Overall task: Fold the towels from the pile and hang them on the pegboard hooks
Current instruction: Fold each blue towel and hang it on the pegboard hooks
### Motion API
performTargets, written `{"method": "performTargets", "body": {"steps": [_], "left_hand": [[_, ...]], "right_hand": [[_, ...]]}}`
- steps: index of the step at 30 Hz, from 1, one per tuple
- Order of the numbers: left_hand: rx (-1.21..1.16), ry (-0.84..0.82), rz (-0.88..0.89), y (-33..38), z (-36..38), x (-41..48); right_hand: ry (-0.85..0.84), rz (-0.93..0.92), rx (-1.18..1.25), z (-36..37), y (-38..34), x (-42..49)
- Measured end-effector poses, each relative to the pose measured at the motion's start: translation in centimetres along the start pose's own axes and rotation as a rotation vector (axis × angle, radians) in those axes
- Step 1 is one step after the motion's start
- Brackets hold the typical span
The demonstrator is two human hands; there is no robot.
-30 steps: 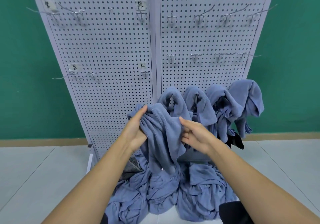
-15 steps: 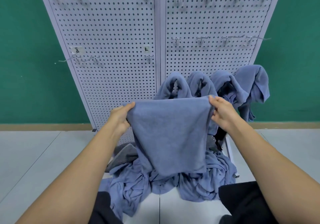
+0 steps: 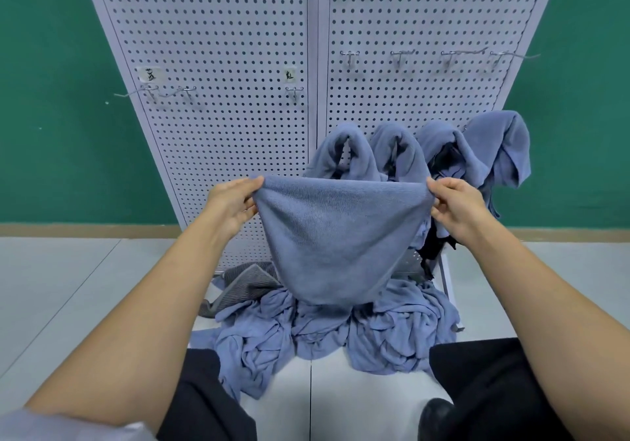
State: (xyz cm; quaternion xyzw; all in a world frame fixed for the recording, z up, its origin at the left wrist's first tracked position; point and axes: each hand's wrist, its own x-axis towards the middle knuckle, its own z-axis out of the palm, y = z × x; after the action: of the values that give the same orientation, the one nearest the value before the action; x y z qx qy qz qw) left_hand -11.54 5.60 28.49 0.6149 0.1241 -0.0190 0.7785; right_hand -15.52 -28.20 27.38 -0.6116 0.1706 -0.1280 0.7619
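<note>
We hold a blue towel (image 3: 335, 236) stretched between our hands, the left hand (image 3: 231, 207) pinching one top corner and the right hand (image 3: 456, 207) pinching the other. Below the hands lies the pile (image 3: 341, 331) on the floor; beyond them, folded towels (image 3: 409, 147) hang on the pegboard (image 3: 218, 48).

The hands pulled the bunched blue towel (image 3: 337, 236) up and apart, so it spread wide and flat above the pile (image 3: 341, 331)
</note>
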Motion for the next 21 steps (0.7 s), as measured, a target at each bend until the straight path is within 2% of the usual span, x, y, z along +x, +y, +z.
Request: {"method": "performTargets", "body": {"steps": [8,11,15,19,21], "left_hand": [[0.083,-0.046,0.049,0.0,-1.3,0.0],[0.190,-0.087,0.066,0.1,-1.6,-0.5],[0.397,-0.064,0.120,-0.2,-2.1,-0.8],[0.668,-0.038,0.279,-0.8,-2.8,-1.0],[0.838,-0.005,0.368,-0.8,-3.1,-1.1]], "right_hand": [[-0.005,-0.069,-0.150,0.0,-0.2,-0.4],[-0.107,-0.107,-0.240,0.2,-0.2,-0.6],[-0.256,-0.205,-0.609,0.4,0.0,-0.8],[-0.201,-0.355,-0.997,0.5,0.4,-0.6],[-0.171,-0.423,-1.074,0.6,0.5,-0.4]]}}
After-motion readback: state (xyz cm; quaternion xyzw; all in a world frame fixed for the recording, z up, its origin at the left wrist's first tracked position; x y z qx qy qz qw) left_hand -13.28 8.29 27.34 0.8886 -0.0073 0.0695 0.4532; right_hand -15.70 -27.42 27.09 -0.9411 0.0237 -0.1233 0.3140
